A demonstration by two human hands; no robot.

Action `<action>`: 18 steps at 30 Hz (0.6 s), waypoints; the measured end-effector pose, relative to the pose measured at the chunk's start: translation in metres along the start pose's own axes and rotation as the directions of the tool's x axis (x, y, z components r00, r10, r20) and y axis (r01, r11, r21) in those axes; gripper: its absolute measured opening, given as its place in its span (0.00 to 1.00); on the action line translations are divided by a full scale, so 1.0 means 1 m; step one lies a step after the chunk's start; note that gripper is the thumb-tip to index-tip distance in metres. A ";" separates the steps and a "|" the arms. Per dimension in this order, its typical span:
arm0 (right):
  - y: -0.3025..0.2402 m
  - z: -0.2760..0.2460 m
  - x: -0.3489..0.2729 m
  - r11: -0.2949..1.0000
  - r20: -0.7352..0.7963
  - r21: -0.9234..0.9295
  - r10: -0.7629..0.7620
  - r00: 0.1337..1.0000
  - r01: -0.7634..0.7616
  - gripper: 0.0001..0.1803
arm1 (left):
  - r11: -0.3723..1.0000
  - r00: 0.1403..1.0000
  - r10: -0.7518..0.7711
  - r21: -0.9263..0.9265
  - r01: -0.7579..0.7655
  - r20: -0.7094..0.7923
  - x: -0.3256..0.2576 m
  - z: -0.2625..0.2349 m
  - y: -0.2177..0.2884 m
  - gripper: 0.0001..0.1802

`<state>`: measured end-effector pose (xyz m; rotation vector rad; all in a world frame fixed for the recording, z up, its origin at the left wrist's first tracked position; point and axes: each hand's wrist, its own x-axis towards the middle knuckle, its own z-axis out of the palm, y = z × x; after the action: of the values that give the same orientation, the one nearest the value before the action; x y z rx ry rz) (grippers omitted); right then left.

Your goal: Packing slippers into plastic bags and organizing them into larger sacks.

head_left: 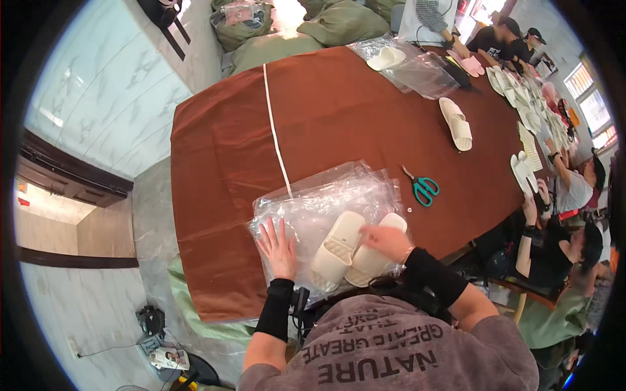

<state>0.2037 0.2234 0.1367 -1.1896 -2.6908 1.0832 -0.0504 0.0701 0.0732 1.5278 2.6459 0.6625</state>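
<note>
My left hand (279, 251) lies flat with its fingers spread on a stack of clear plastic bags (306, 208) at the near side of the table. Two cream slippers rest side by side on the bags, toes away from me. The left slipper (331, 257) shows its whole broad ribbed strap. Over the right slipper (366, 266) reaches my right hand (386, 242), covering its middle. Those fingers are blurred and partly bent near the gap between the slippers, so their grip is unclear. Right of the bags lie teal-handled scissors (424, 189), touched by neither hand.
A brown cloth (222, 143) covers the table, crossed by a white strip (274, 124). Farther off lie a lone cream slipper (455, 124), more clear bags (424, 75) and a row of pale slippers (518, 94). Several people work along the right edge. Green sacks (342, 26) stand behind.
</note>
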 end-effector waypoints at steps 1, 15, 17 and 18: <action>-0.013 0.008 -0.005 1.000 0.129 -0.018 0.001 0.992 0.001 0.19 | 0.999 0.998 -0.018 -0.047 0.021 0.052 0.003 0.007 -0.008 0.33; -0.028 -0.096 -0.044 0.762 0.148 0.627 0.085 0.985 -0.160 0.05 | 0.999 0.996 0.015 -0.035 -0.018 -0.092 -0.008 0.035 -0.022 0.32; -0.042 -0.097 -0.039 0.657 0.078 0.745 0.087 0.993 -0.116 0.04 | 1.000 1.000 -0.004 0.027 0.003 0.025 -0.009 0.030 -0.019 0.32; -0.048 -0.091 -0.034 0.673 0.087 0.732 0.062 0.994 -0.106 0.04 | 0.999 0.999 0.012 0.039 -0.014 0.053 -0.010 0.024 -0.021 0.32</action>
<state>0.2207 0.2325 0.2436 -1.1000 -1.8407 1.9660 -0.0568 0.0611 0.0421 1.5506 2.6283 0.5663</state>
